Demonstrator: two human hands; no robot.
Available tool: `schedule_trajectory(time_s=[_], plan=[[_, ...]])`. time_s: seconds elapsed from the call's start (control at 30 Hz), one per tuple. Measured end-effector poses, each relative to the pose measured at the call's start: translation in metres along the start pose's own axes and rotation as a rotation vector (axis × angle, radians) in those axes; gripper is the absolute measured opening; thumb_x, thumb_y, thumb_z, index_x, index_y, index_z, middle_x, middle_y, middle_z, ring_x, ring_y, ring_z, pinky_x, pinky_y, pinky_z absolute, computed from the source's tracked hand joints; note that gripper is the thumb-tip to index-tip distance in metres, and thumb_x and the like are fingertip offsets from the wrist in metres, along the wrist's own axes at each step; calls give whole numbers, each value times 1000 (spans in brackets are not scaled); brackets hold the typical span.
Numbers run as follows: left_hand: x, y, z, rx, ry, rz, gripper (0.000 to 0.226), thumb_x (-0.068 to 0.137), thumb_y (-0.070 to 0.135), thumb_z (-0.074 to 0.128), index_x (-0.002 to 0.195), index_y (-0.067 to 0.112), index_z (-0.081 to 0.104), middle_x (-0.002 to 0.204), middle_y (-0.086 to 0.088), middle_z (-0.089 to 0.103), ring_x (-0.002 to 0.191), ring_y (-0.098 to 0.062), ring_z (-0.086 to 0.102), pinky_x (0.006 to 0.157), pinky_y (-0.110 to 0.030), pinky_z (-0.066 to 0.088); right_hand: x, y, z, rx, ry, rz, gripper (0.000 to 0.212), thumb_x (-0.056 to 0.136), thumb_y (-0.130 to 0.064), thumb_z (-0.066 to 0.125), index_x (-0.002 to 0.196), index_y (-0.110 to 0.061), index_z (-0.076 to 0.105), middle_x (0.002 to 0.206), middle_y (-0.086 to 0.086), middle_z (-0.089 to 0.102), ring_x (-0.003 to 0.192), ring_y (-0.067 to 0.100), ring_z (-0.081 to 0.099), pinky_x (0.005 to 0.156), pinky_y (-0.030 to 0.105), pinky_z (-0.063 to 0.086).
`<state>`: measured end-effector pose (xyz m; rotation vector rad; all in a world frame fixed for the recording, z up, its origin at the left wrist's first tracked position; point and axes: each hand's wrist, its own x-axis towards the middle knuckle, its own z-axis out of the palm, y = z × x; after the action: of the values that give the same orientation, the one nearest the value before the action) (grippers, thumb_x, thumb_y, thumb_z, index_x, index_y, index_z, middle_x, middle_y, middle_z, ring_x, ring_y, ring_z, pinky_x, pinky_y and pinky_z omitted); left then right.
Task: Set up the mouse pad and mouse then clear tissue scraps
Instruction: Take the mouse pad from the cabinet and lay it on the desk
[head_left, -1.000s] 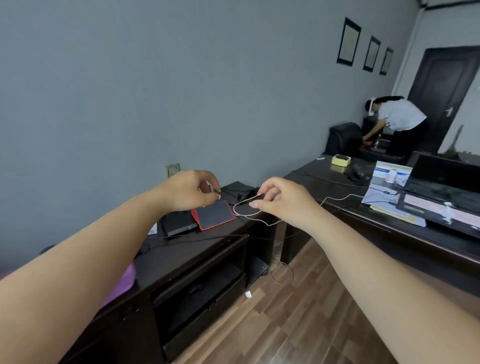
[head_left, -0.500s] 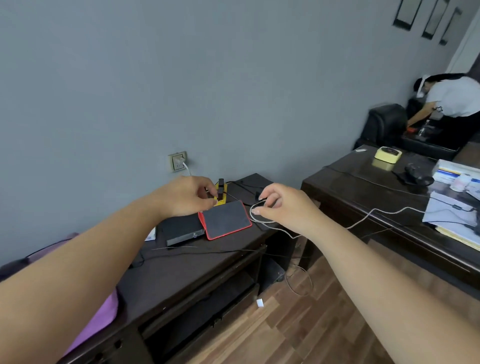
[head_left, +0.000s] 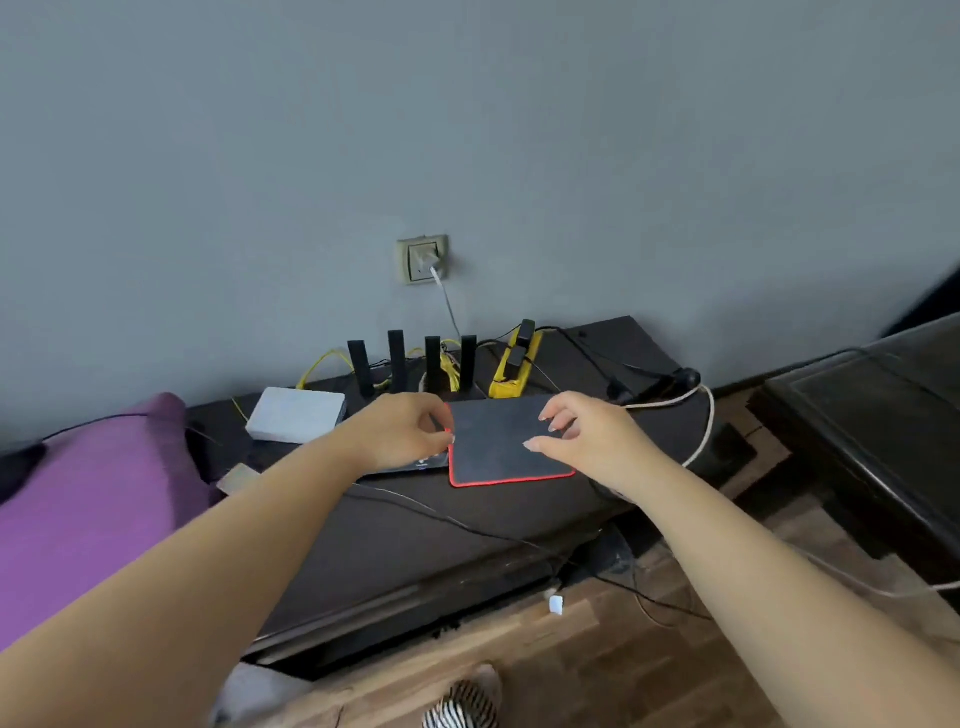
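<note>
A dark mouse pad (head_left: 498, 447) with a red border lies on the dark low cabinet (head_left: 426, 525), partly over a flat black device (head_left: 421, 463). My left hand (head_left: 405, 434) has its curled fingertips at the pad's left edge and pinches it. Over the pad's right side hovers my right hand (head_left: 587, 439), thumb and fingers spread apart, holding nothing. A small white scrap (head_left: 556, 605) lies on the wooden floor below the cabinet front. I see no mouse that I can tell for certain.
Behind the pad stand a router's black antennas (head_left: 397, 364), a yellow power strip (head_left: 514, 366) and a white box (head_left: 296, 415). A white cable (head_left: 698, 415) curves off the cabinet's right end. Purple cushion (head_left: 93, 499) at left, dark desk (head_left: 883, 415) at right.
The view swung left and down onto the cabinet. My right hand let go of the white cable loop and moved over the pad. My left hand came to the pad's left edge.
</note>
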<state>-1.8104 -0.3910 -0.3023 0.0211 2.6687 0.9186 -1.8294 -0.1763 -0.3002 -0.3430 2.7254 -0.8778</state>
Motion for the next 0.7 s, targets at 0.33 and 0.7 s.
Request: schedule_trajectory(time_s=[0.33,0.7], plan=[[94,-43,46,-248,49,-323,7,86,22,54,84,27,59,82,4,66,84,-17,62,77,-27,48,128,61,26,-153,-294,-14,41,79,-39,65,115,-22,52,121,-1,57,105,16,55,87,34,46],[125,-64,103,-667,256,-755,28,86,15,57,112,6,59,114,-13,63,96,-22,57,73,-29,50,216,90,49,-298,-431,-183,71,79,-41,66,137,-18,32,147,1,35,134,22,32,107,43,33]])
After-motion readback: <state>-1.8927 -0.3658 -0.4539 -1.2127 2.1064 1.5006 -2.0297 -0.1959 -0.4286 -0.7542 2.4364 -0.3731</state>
